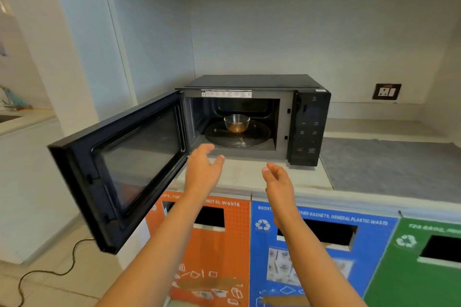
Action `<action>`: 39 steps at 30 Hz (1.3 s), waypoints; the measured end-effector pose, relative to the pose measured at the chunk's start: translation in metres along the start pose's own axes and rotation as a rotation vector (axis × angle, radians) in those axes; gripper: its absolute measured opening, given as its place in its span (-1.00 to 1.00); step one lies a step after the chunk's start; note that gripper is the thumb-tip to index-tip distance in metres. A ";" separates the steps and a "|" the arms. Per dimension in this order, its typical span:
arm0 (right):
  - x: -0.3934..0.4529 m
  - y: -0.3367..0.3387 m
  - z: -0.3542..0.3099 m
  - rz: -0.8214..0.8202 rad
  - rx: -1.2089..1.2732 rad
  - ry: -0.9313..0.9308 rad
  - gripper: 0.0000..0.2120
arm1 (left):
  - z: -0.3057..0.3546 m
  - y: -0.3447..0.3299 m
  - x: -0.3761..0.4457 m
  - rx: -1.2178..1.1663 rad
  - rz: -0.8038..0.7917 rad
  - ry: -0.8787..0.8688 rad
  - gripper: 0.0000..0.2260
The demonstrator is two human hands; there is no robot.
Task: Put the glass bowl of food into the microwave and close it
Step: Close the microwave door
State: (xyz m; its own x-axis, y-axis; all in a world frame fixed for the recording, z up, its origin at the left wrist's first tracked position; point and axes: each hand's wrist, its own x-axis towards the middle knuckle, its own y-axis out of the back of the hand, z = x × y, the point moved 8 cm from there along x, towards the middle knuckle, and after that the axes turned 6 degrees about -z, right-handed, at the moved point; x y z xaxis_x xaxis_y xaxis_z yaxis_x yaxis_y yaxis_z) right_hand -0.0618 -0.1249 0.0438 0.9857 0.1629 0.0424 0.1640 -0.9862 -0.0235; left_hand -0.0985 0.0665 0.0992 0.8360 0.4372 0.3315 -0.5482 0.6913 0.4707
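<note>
Left hand and right hand hover empty, fingers spread, just outside the microwave mouth. Beyond them, the glass bowl sits on the turntable. Placement appears complete; closing remains. Door, swung wide beside the left hand, likely needs pushing shut.

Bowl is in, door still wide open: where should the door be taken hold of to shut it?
Take the microwave door at its free outer edge, farthest from the hinge, coming from the left with the left hand. It is hinged on the left and swung fully open; both hands are empty, and the glass bowl sits on the turntable.
</note>
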 end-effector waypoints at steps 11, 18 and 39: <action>-0.110 0.024 -0.001 0.054 -0.037 0.002 -0.63 | 0.025 0.180 -0.047 0.828 0.417 0.281 -0.35; -0.137 0.043 -0.004 0.081 -0.042 0.004 -0.65 | 0.002 0.206 -0.051 0.785 0.277 0.483 -0.37; -0.035 0.088 -0.055 0.092 -0.218 0.190 -0.62 | 0.140 -0.053 -0.016 0.833 0.019 -0.250 -0.41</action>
State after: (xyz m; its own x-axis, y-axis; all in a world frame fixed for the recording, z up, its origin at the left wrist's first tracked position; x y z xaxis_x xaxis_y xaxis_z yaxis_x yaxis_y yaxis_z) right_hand -0.0844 -0.2196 0.0955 0.9679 0.0845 0.2367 0.0422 -0.9831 0.1784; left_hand -0.0858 -0.0578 0.1835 0.8504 0.2374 0.4695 -0.4825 -0.0038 0.8759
